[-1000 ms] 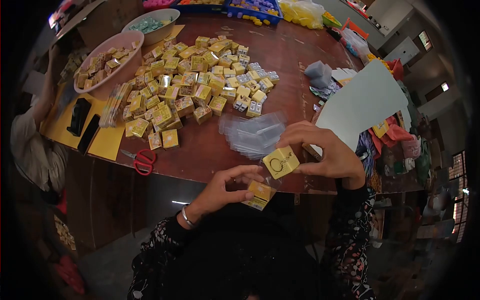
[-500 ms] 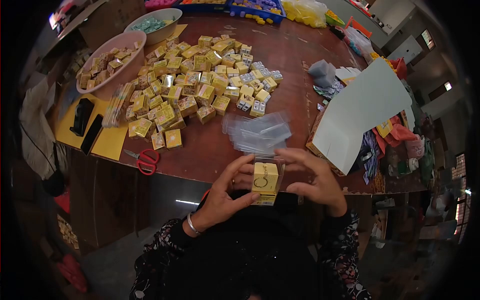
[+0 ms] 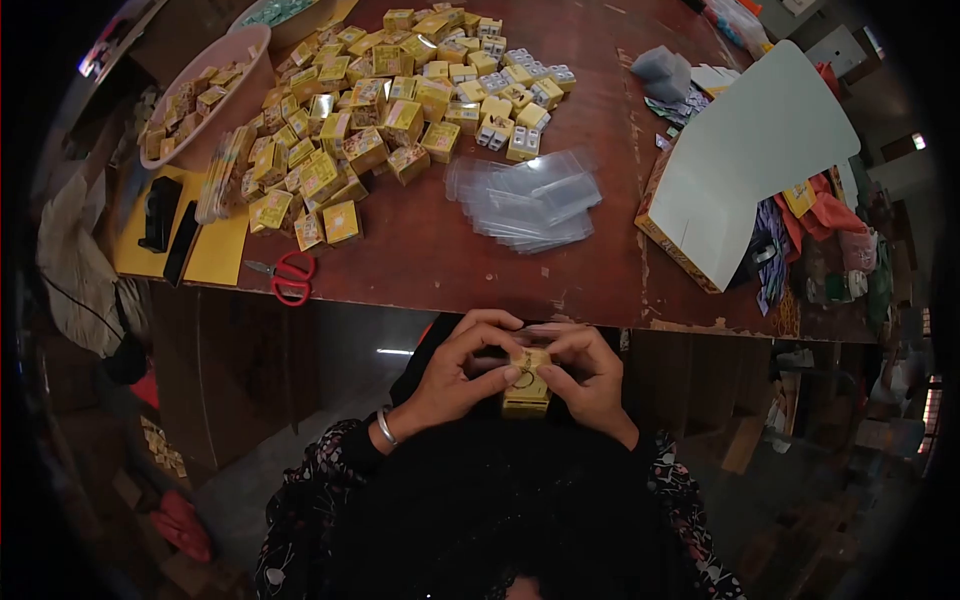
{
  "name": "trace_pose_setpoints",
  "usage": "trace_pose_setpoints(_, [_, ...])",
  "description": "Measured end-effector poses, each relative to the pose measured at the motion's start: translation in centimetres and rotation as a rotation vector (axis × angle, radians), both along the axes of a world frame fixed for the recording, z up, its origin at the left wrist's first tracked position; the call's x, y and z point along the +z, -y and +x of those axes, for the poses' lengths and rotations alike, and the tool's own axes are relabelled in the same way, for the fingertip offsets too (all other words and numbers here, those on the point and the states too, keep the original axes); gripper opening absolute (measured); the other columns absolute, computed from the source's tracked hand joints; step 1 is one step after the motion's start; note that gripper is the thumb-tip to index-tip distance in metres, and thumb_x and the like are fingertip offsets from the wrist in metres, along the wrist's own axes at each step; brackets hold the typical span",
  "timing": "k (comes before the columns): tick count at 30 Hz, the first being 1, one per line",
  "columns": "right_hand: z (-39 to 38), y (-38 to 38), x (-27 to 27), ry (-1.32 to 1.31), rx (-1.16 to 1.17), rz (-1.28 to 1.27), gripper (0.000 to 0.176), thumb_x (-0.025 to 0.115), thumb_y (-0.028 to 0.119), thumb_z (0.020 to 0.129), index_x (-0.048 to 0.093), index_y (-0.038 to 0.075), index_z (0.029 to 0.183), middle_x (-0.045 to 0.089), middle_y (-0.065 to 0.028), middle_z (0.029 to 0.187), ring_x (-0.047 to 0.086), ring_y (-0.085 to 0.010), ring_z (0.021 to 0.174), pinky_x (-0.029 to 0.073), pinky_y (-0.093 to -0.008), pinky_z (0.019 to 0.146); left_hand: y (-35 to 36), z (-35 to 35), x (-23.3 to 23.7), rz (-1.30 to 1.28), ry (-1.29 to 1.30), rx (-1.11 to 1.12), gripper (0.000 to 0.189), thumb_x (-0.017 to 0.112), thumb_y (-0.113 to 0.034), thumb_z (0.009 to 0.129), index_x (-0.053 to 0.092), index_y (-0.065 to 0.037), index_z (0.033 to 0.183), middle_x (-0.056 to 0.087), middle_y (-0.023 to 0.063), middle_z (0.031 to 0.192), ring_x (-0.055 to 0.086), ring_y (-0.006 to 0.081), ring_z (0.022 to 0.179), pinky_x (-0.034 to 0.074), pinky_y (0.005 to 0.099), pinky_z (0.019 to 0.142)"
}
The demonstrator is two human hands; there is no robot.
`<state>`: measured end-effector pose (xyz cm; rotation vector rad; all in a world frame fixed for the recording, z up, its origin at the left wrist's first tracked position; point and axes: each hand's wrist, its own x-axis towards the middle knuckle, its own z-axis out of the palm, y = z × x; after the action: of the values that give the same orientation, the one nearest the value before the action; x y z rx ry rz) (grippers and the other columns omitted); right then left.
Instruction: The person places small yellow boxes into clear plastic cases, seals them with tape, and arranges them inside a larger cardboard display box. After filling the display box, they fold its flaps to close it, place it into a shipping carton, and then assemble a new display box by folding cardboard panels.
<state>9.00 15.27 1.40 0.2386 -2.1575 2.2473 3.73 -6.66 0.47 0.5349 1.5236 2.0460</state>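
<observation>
My left hand [image 3: 458, 368] and my right hand [image 3: 592, 380] are both closed on a small yellow box [image 3: 527, 398], low in front of my body by the table's near edge. A metal key ring shows on the box's top between my thumbs. The clear plastic around the box is hard to make out now, and my fingers cover its far end. Flat clear plastic sleeves [image 3: 530, 205] lie in a loose stack on the table beyond my hands. Past them is a big heap of yellow boxes [image 3: 365, 150], with several small yellow-and-grey pieces [image 3: 497, 130] at its right.
Red-handled scissors [image 3: 294, 278] lie near the front edge of the dark red table [image 3: 400, 270]. At the left are a black tape dispenser [image 3: 160, 212] and a pink basin [image 3: 262, 70] of small boxes. An open cardboard box [image 3: 700, 245] stands at the right.
Both hands have come down toward my body with the yellow box, off the table edge. My right hand, spread apart before, has closed on the box. The view has tilted down.
</observation>
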Motion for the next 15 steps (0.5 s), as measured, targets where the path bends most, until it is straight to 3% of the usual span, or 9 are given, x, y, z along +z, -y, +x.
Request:
trace_pose_setpoints(2, [-0.1,0.2,-0.3,-0.042,-0.032,-0.067,0.033,0.072,-0.004,0.092,0.049,0.003,0.115,0.064,-0.0211,0.127,0.063,-0.0282,0.125,0.051,-0.0435,0.107,-0.7,0.1,-0.3,0.063,-0.047,0.045,0.023,0.071,-0.009,0.097,0.062,-0.003,0.117,0.053,0.0088,0.131,0.062,0.0195,0.122,0.058,0.0348,0.102])
trace_pose_setpoints(3, [-0.4,-0.2,-0.4,-0.115,-0.001,0.028,0.043,0.073,-0.003,0.091,0.041,0.007,0.117,0.066,-0.0188,0.121,0.061,-0.0275,0.125,0.046,-0.0454,0.113,-0.9,0.2,-0.4,0.096,0.005,0.058,0.021,0.071,-0.008,0.097,0.063,-0.003,0.116,0.054,0.0090,0.130,0.062,0.0197,0.122,0.058,0.0350,0.102])
trace_pose_setpoints(6, [0.0,0.3,0.2,0.004,-0.061,-0.165,0.034,0.076,0.000,0.091,0.049,0.005,0.111,0.068,-0.0154,0.112,0.061,-0.0264,0.123,0.044,-0.0457,0.114,-1.1,0.2,-0.4,0.128,0.061,0.058,0.019,0.071,-0.005,0.097,0.065,-0.002,0.114,0.056,0.0095,0.128,0.063,0.0199,0.121,0.058,0.0358,0.104])
trace_pose_setpoints(9, [-0.7,-1.1,0.5,-0.116,0.101,0.025,0.022,0.077,0.000,0.090,0.059,0.002,0.103,0.067,-0.0121,0.110,0.060,-0.0255,0.121,0.045,-0.0444,0.112,-0.7,-0.1,0.0,0.057,-0.020,0.008,0.020,0.073,-0.005,0.095,0.067,-0.002,0.114,0.057,0.0096,0.127,0.063,0.0202,0.121,0.058,0.0366,0.105])
trace_pose_setpoints(12, [-0.7,-0.7,1.7,0.067,0.081,-0.075,0.013,0.077,0.000,0.090,0.065,0.001,0.097,0.067,-0.0104,0.111,0.060,-0.0240,0.120,0.048,-0.0419,0.108,-0.6,-0.2,0.5,0.057,-0.011,0.001,0.023,0.075,-0.006,0.094,0.068,-0.002,0.115,0.056,0.0092,0.128,0.063,0.0207,0.121,0.058,0.0366,0.105])
trace_pose_setpoints(15, [-0.7,-0.4,2.9,0.208,0.070,-0.103,0.015,0.076,-0.001,0.090,0.066,0.000,0.101,0.067,-0.0108,0.111,0.061,-0.0222,0.119,0.052,-0.0382,0.103,-0.6,-0.3,0.6,0.043,-0.005,-0.002,0.024,0.076,-0.007,0.093,0.068,-0.002,0.116,0.055,0.0087,0.128,0.063,0.0210,0.121,0.058,0.0365,0.106])
